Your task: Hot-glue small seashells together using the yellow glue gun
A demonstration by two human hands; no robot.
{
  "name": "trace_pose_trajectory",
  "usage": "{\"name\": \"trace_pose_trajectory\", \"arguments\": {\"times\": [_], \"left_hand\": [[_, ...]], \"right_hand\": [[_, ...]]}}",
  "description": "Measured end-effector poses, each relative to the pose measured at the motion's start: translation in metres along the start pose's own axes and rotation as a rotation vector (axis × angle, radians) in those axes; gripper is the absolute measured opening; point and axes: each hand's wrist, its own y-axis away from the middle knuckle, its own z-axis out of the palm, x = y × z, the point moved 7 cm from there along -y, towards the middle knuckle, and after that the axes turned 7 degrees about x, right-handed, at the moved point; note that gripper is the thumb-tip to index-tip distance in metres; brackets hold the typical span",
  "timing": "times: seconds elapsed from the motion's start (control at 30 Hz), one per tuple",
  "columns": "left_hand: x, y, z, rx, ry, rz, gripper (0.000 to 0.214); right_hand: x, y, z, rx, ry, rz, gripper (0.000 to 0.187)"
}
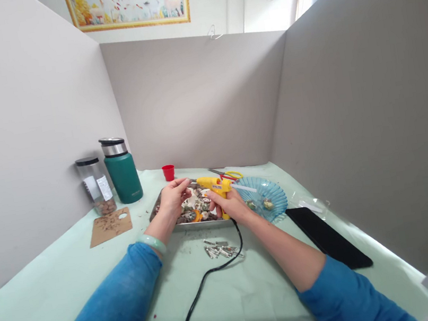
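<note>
My right hand [230, 203] grips a yellow glue gun [213, 183] by its handle, with a pale glue stick [244, 187] jutting from its rear toward the right. The nozzle points left, at my left hand [177, 198], whose thumb and fingers are pinched together right by the tip. Whatever the left fingers may hold is too small to make out. Below both hands lies a metal tray [203, 225] filled with shells and small pieces. From the gun a black cord [203, 280] runs down over the table's front edge.
Metal clips [221, 249] lie before the tray. At right are a blue scalloped plate [276, 188] and a black slab [330, 237]; scissors [232, 175] and a red cup [168, 172] stand behind. A green bottle [123, 176], a jar [97, 186] and a brown card [109, 229] are left.
</note>
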Motion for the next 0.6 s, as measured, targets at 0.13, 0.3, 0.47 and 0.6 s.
{"name": "trace_pose_trajectory", "arguments": {"times": [0.13,0.3,0.47,0.6], "left_hand": [[-0.0013,-0.0020,-0.0004,-0.006,-0.001,0.001,0.039],[-0.0005,-0.0007,0.0007,-0.007,-0.019,-0.002,0.040],[-0.0006,-0.0009,0.0007,-0.011,-0.014,0.001,0.040],[-0.0015,-0.0026,-0.0003,-0.007,-0.001,-0.005,0.040]], "right_hand": [[0.0007,-0.0006,0.0006,-0.002,-0.028,-0.005,0.048],[-0.0015,0.0001,0.0012,-0.006,-0.026,-0.008,0.047],[-0.0017,0.0006,0.0001,0.003,-0.006,0.001,0.047],[-0.0008,0.0003,-0.0004,0.002,0.003,-0.002,0.049]]}}
